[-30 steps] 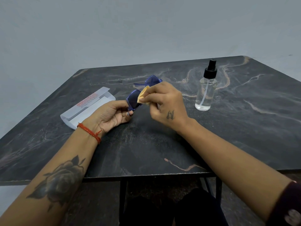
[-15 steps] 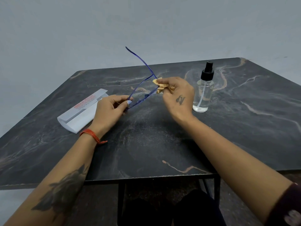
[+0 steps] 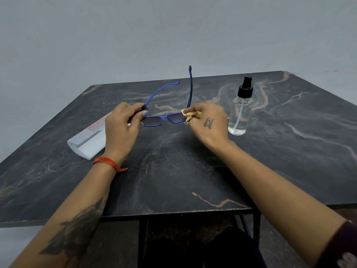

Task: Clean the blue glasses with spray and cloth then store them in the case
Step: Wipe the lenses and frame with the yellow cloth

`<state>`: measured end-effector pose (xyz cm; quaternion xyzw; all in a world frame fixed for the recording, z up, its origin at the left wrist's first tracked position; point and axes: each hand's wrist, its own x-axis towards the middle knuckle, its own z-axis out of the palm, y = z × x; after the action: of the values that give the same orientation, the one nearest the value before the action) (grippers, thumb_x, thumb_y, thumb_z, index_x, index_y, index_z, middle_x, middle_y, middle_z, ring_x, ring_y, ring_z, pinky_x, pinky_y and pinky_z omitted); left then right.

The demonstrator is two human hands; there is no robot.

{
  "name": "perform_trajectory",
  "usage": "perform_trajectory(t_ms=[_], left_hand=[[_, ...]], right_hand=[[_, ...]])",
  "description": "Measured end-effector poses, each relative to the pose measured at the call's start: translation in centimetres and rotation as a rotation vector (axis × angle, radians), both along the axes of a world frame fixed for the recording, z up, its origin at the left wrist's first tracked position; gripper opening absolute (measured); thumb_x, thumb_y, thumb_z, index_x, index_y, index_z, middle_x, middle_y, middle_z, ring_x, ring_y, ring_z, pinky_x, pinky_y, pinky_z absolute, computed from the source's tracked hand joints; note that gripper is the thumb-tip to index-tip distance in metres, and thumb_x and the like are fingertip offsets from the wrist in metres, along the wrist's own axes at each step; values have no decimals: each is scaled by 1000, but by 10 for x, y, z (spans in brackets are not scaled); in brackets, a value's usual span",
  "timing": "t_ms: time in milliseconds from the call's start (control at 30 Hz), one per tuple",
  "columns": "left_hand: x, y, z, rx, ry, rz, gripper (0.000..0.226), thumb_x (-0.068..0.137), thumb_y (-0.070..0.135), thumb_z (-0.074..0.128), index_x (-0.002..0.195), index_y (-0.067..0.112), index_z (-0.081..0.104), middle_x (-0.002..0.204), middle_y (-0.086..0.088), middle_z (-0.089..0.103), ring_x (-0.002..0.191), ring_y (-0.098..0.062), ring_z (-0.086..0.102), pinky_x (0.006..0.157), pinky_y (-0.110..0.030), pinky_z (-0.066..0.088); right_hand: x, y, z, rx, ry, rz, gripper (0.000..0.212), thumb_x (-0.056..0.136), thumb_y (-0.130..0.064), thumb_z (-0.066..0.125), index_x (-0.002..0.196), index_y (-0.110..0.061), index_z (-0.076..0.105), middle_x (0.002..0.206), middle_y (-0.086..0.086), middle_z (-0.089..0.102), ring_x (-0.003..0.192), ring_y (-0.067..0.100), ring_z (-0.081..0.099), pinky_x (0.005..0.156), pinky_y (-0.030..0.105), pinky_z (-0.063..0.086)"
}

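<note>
Blue glasses (image 3: pixel 167 118) hang between both hands: left hand (image 3: pixel 121 130) pinches one corner, right hand (image 3: pixel 209 123) the other (through the cloth (image 3: pixel 190 115)).

Left hand (image 3: pixel 120 128): raised over the table, back of the hand toward the camera, fingers curled, thumb and fingertips pinching the left end of the glasses (image 3: pixel 164 120) where the arm meets the frame.
Left wrist: bent slightly upward, an orange thread band (image 3: pixel 108 163) around it.
Left forearm: reaches in from the lower left, bare, with a dark flower tattoo.
Right hand (image 3: pixel 207 122): raised at about the same height, back up, with a small tattoo; fingers curled, pinching a tan cloth (image 3: pixel 191 115) against the right end of the glasses.
Right forearm: comes in from the lower right, bare to a dark sleeve at the picture's edge.
</note>
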<state>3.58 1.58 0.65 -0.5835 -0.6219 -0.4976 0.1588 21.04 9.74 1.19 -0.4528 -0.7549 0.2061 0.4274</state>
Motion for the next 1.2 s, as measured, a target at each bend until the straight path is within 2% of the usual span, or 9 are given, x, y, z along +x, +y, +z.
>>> perform_trajectory(t_ms=[167, 333, 467, 533, 633, 700, 833, 1033, 1200], left_hand=[[0, -1, 1, 29, 27, 16, 17, 85, 8, 64, 100, 3, 70, 78, -15, 62, 70, -16, 49, 67, -4, 33], [1, -1, -1, 3, 77, -14, 16, 86, 7, 63, 100, 3, 69, 81, -14, 60, 73, -23, 56, 66, -31, 46], [4, 0, -2, 55, 37, -11, 13, 86, 7, 62, 97, 1, 67, 85, -2, 53, 76, -13, 52, 66, -9, 41], [5, 0, -3, 83, 3, -3, 12, 85, 5, 62, 95, 1, 66, 86, -3, 54, 78, -12, 53, 67, -1, 37], [4, 1, -3, 108, -66, 2, 11, 85, 7, 62, 94, 1, 65, 88, -4, 58, 83, -13, 56, 74, -1, 37], [3, 1, -3, 116, -130, -22, 10, 85, 7, 62, 94, 4, 64, 90, -6, 61, 84, -17, 60, 78, -10, 44], [4, 1, -3, 73, -331, -103, 10, 86, 8, 63, 94, 14, 60, 94, -12, 63, 84, -26, 66, 79, -36, 55], [4, 3, 0, 29, -739, -253, 10, 89, 13, 59, 98, 13, 62, 87, -1, 67, 79, -10, 69, 69, -18, 54], [1, 8, -1, 17, -1312, -518, 25, 98, 12, 37, 99, 5, 61, 87, -3, 72, 86, -16, 69, 73, -27, 56]], right_hand=[[1, -3, 1, 89, 97, -13, 20, 73, -9, 62, 87, -20, 72, 81, -4, 71, 75, 14, 62, 64, 24, 46], [-3, -8, -1, 324, 66, 37, 15, 77, -3, 62, 88, -12, 67, 80, 0, 69, 72, 12, 57, 65, 18, 37], [-4, -7, -9, 326, -97, 146, 16, 81, -4, 62, 95, -7, 69, 91, 8, 70, 88, 25, 60, 76, 25, 41], [-5, -7, -10, 329, -159, 220, 19, 82, -13, 66, 99, -7, 70, 98, 8, 69, 94, 26, 57, 79, 20, 34], [-5, -5, -9, 347, -278, 309, 34, 79, -27, 71, 108, -11, 67, 107, 5, 67, 99, 24, 52, 81, 19, 31], [-3, -4, -9, 381, -338, 327, 34, 78, -21, 72, 110, -11, 65, 109, 5, 66, 98, 25, 53, 85, 27, 37], [-1, -2, -7, 536, -384, 287, 21, 82, -6, 63, 102, -7, 69, 101, 9, 70, 87, 32, 58, 75, 42, 46], [2, -3, -2, 744, -223, 251, 7, 76, 4, 67, 81, 1, 71, 78, 13, 71, 68, 32, 62, 60, 38, 54], [1, -3, -1, 788, -172, 240, 7, 75, 1, 68, 80, 0, 72, 78, 13, 72, 67, 31, 63, 61, 39, 54]])
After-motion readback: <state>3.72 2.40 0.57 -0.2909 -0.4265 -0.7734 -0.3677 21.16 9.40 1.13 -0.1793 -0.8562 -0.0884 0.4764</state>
